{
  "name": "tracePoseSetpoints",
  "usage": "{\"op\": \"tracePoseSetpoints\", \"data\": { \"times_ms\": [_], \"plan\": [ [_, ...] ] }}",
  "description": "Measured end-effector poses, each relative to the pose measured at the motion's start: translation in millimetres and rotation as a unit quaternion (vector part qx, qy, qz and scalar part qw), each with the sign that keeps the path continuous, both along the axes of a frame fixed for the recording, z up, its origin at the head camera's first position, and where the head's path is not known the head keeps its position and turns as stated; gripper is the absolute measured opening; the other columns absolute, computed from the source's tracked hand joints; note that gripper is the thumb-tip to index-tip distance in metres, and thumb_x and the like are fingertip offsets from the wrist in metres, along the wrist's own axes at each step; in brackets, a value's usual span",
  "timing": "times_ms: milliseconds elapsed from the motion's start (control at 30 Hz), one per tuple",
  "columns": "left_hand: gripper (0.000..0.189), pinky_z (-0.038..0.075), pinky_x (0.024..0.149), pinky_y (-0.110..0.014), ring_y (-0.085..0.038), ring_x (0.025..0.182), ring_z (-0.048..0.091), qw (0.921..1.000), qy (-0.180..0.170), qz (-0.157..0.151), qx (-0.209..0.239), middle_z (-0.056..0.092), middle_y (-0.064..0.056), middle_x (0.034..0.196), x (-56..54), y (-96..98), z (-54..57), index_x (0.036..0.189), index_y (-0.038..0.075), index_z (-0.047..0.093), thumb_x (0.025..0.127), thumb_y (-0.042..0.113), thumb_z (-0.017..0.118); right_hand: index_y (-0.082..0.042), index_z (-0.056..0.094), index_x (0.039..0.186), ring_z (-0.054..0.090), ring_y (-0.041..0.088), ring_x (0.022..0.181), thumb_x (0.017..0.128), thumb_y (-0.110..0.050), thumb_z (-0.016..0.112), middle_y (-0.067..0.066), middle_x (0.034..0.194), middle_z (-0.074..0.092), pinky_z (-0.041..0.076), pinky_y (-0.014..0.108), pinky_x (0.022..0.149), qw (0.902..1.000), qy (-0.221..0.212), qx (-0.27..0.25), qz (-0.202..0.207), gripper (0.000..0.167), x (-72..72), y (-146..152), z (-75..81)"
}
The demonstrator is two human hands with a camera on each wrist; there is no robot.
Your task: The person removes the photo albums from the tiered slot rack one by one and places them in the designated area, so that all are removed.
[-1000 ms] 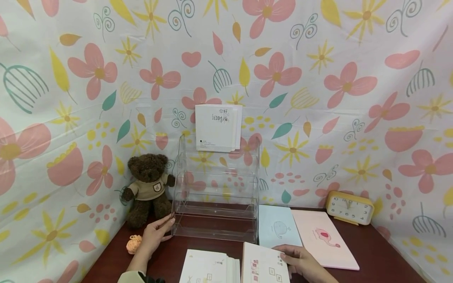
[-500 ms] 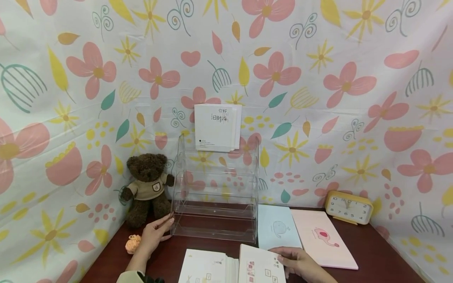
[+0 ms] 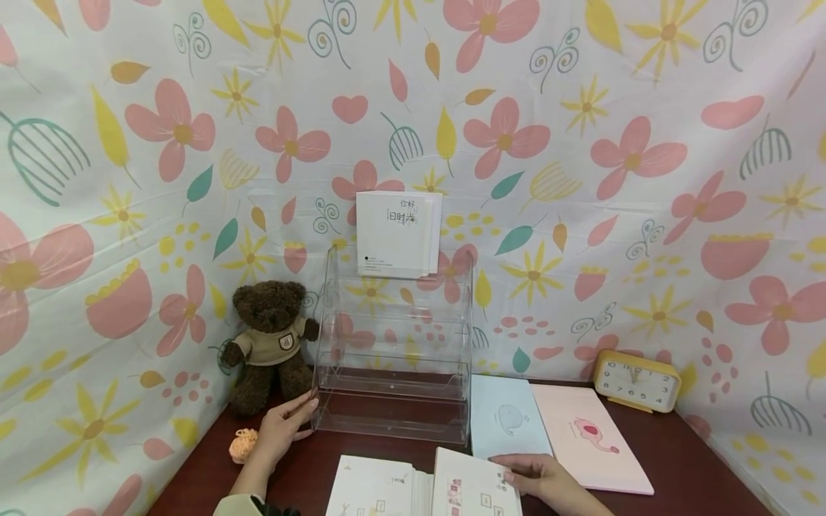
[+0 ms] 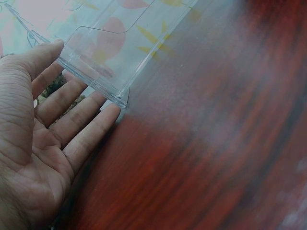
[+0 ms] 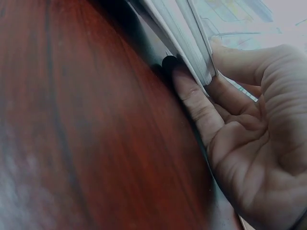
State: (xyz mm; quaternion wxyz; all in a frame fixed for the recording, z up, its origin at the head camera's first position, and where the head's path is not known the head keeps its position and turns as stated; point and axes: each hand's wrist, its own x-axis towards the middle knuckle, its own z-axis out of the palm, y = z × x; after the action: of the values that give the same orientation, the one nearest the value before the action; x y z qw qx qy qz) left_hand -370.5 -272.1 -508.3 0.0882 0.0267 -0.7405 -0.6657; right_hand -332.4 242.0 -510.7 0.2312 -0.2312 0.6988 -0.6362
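Note:
In the head view my left hand [image 3: 284,428] holds the lower front corner of a clear display rack [image 3: 393,423]. The left wrist view shows its thumb [image 4: 45,55] on the rack's edge and the other fingers along the side panel [image 4: 108,88]. My right hand [image 3: 545,479] grips a stack of white notebooks [image 3: 474,484] by its right edge. In the right wrist view the stack's page edges [image 5: 189,43] sit between thumb and fingers. Close on the left lies another white notebook stack [image 3: 374,481]. White notebooks [image 3: 393,233] stand in the rack's top tier.
A brown teddy bear [image 3: 271,344] sits left of the rack, with an orange yarn ball [image 3: 243,446] in front. Blue [image 3: 506,412] and pink notebooks [image 3: 594,437] lie on the right, near a yellow clock [image 3: 637,380]. A floral curtain [image 3: 568,215] hangs behind the table [image 3: 697,459].
My right hand has shifted slightly left with its notebook stack, closing the gap to the other stack. The left hand stays at the rack's corner.

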Motion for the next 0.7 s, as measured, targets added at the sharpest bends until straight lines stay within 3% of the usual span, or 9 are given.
{"op": "tracePoseSetpoints", "data": {
  "times_ms": [333, 700],
  "plan": [
    [0.068, 0.062, 0.084, -0.043, -0.034, 0.124, 0.060, 1.0000, -0.006, 0.003, -0.002, 0.052, -0.020, 0.146, 1.5, -1.7, 0.2, 0.144, 0.014, 0.057, 0.089, 0.049, 0.074, 0.006, 0.066, 0.128, 0.069, 0.019, 0.104, 0.101, -0.018, 0.063, 0.016, 0.116, 0.072, 0.060, 0.029, 0.085, 0.9967, 0.019, 0.039, -0.068, 0.036, 2.4, -3.5, -1.0],
    [0.061, 0.062, 0.083, -0.043, -0.035, 0.124, 0.060, 1.0000, -0.007, -0.002, 0.000, 0.052, -0.021, 0.146, 0.2, 0.0, -0.3, 0.144, 0.013, 0.058, 0.093, 0.044, 0.072, 0.005, 0.073, 0.117, 0.070, 0.018, 0.103, 0.094, -0.021, 0.073, 0.015, 0.109, 0.074, 0.060, 0.026, 0.084, 0.9842, 0.092, 0.097, -0.115, 0.034, 8.4, -6.1, 10.1]
  ]
}}
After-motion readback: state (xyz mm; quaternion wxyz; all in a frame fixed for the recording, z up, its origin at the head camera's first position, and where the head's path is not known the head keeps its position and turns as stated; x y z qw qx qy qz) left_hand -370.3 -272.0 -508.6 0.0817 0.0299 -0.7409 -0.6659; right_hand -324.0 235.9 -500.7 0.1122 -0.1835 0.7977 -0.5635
